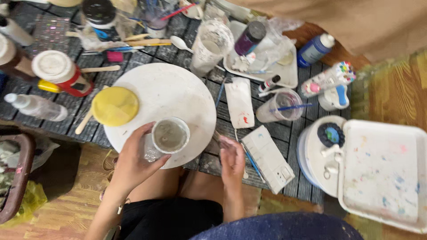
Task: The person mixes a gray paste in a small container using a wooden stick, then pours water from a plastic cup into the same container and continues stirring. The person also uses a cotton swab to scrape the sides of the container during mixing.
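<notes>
My left hand (133, 162) grips a clear plastic cup (168, 136) of cloudy grey liquid, held over the near edge of a round white board (178, 91). A yellow lid (115, 106) lies on the board's left side. My right hand (232, 158) hovers by the board's right edge, fingers loosely together and smeared with paint; whether it holds anything is unclear. A blue-handled brush (253, 162) and a white paint box (268, 158) lie just right of that hand.
The dark slatted table (284, 129) holds paint bottles (316, 48), a cup with a blue stick (283, 106), a stained plastic cup (210, 44), a white tray (284, 66), a red-and-white jar (60, 71) and a clear bottle (35, 106). A paint-stained white tray (382, 169) sits at right.
</notes>
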